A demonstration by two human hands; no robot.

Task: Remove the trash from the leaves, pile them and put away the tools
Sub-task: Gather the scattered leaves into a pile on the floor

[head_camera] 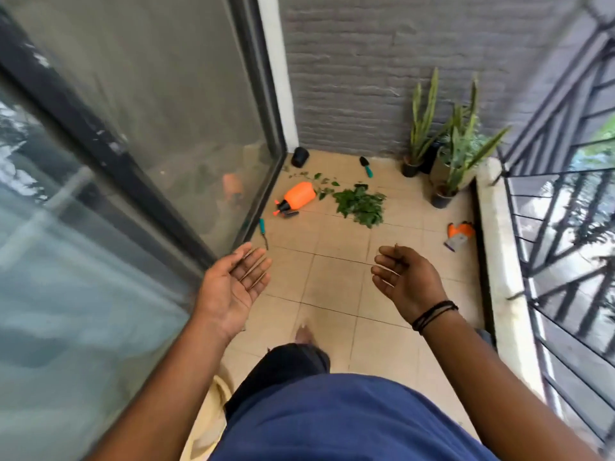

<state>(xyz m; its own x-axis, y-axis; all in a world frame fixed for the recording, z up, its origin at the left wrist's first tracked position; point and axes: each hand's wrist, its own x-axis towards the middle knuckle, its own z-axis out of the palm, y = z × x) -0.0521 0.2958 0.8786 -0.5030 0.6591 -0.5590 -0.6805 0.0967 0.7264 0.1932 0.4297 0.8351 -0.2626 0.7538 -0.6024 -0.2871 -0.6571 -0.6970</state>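
Note:
A heap of green leaves (361, 205) lies on the tiled balcony floor, with a few loose leaves (324, 184) trailing to its left. An orange spray bottle (298, 196) lies on its side beside them. A teal-handled trowel (366, 166) lies near the back wall, and a teal-handled hand tool (263, 228) lies by the glass door. An orange and grey glove (460, 235) lies at the right by the ledge. My left hand (234, 287) is held palm up with straight fingers, empty. My right hand (404, 281) hangs with loosely curled fingers, empty. Both are well short of the leaves.
A small black pot (300, 157) lies in the back corner. Three potted snake plants (449, 154) stand at the back right. A glass sliding door (149, 128) bounds the left, a low ledge (499, 247) with a metal railing (565, 194) the right. My foot (304, 334) stands on the tiles.

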